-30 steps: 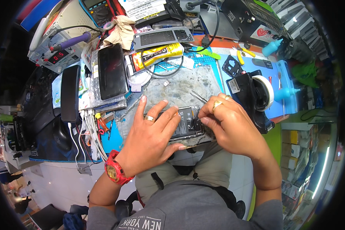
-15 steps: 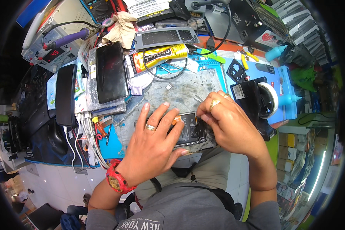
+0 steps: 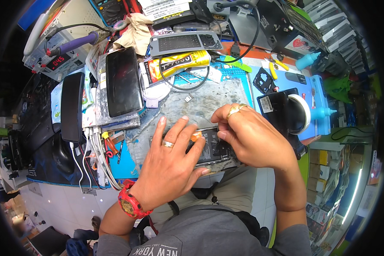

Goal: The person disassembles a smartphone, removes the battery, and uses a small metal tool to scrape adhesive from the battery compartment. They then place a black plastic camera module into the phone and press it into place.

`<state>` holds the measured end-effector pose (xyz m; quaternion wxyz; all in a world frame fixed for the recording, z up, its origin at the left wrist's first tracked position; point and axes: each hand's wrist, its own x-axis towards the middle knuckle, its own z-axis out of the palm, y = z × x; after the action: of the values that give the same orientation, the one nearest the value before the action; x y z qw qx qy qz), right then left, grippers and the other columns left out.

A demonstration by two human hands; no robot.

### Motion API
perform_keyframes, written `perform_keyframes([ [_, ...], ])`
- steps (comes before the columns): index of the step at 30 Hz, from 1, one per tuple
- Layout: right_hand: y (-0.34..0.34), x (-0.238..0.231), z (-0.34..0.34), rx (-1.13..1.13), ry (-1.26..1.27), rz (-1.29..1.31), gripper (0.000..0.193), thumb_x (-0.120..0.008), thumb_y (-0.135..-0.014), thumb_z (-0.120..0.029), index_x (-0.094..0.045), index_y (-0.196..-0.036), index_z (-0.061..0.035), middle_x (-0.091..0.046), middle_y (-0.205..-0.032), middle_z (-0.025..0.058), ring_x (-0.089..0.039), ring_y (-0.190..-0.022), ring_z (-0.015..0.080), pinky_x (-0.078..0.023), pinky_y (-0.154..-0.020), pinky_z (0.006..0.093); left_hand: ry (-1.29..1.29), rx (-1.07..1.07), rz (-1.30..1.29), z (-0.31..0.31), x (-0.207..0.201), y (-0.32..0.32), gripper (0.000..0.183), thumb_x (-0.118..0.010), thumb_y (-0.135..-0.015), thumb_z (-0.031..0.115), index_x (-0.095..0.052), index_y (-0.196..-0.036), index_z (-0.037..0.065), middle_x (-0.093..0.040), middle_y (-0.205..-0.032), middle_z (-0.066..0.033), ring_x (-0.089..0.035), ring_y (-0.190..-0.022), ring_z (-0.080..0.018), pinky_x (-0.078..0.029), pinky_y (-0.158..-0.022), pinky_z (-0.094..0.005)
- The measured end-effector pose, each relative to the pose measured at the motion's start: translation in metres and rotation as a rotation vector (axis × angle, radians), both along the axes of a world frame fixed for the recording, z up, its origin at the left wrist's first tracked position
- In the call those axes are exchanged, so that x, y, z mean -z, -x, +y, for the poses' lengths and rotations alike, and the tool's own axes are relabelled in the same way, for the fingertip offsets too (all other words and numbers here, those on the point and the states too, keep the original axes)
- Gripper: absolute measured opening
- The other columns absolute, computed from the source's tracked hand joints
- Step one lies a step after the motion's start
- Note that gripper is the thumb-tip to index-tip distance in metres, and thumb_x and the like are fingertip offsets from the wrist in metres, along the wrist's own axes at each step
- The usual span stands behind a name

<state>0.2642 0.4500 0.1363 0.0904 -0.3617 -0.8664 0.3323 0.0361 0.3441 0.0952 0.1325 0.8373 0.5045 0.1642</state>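
An opened phone (image 3: 210, 150) lies on the grey work mat (image 3: 196, 109), its dark inside and battery facing up. Across its left part rests my left hand (image 3: 170, 158), fingers spread and stretched out, with an orange patch (image 3: 196, 136) of the phone showing between them. My right hand (image 3: 254, 138) is over the phone's right end, thumb and forefinger drawn together in a pinch. Whatever sits between those fingertips is hidden. A small metallic piece (image 3: 188, 98) lies on the mat beyond the phone.
Two dark phones (image 3: 124, 81) (image 3: 73, 106) and a bundle of white cables (image 3: 99, 155) are to the left. Behind the mat lies a yellow glue tube (image 3: 179, 64) under a black cable. A white tape roll (image 3: 299, 113) and a blue bottle (image 3: 322, 112) stand at the right.
My right hand has turned and shifted slightly left over the phone. The thin metal tool tip seen beside its fingers earlier is out of sight. My left hand stays nearly still.
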Motion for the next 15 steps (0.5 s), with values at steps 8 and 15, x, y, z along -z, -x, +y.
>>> perform_keyframes([
  [8, 0.002, 0.004, -0.001, -0.007, -0.033, 0.026, 0.020, -0.070, -0.102, -0.004, -0.065, -0.121, 0.0005, -0.074, -0.107, 0.0228, -0.069, -0.107, 0.0460, -0.049, -0.095, 0.0533, -0.029, -0.100, -0.005, -0.012, 0.007, -0.003, 0.065, -0.089, -0.089, 0.044, -0.072, -0.143, 0.011, -0.059, -0.142, -0.0192, -0.047, -0.149, -0.0424, -0.029, -0.128, -0.0718],
  [15, 0.000, 0.005, -0.003, 0.003, -0.044, 0.026, 0.020, -0.071, -0.101, -0.004, -0.064, -0.119, -0.0004, -0.073, -0.104, 0.0217, -0.068, -0.105, 0.0448, -0.049, -0.094, 0.0525, -0.050, -0.099, 0.046, -0.013, 0.004, -0.006, 0.064, -0.085, -0.092, 0.043, -0.071, -0.143, 0.009, -0.062, -0.145, -0.0197, -0.048, -0.150, -0.0401, -0.030, -0.128, -0.0710],
])
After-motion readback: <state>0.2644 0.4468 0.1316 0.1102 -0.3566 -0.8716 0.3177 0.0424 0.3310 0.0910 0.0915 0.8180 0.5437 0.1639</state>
